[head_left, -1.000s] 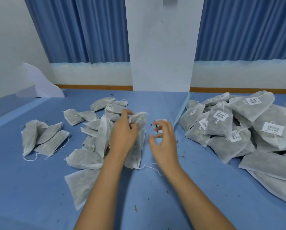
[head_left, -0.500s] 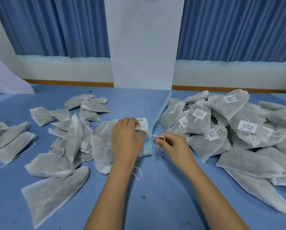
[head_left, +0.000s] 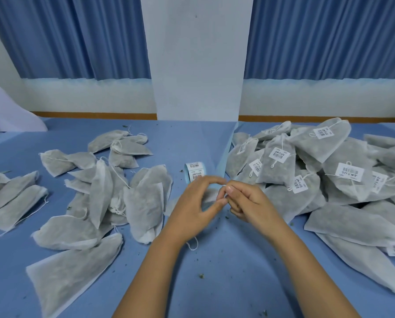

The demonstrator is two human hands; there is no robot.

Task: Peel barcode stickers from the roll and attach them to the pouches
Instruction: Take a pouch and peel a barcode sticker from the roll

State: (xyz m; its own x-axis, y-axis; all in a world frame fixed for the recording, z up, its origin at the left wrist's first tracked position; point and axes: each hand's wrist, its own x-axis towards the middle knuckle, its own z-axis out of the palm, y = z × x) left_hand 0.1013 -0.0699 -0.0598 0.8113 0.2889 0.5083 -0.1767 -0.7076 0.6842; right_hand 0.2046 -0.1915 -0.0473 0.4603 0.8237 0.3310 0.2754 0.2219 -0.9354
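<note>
Blue worktop (head_left: 214, 283) looks sorted L-to-R: bare pouches (head_left: 141, 203) left, labelled pile (head_left: 279, 161) right, sticker roll (head_left: 194, 172) just beyond, prob. for quick reach; right hand (head_left: 249, 203) pinches small white bit (head_left: 224, 186) (string/sticker, can't tell), left hand (head_left: 189, 210) curled over half-hidden pouch (head_left: 211, 195), grip unclear.

Even, soft overhead light with a cool blue cast; faint shadows under the grey mesh pouches (head_left: 143, 203). Wide-angle bending at edges, slight overall softness, no glare.
</note>
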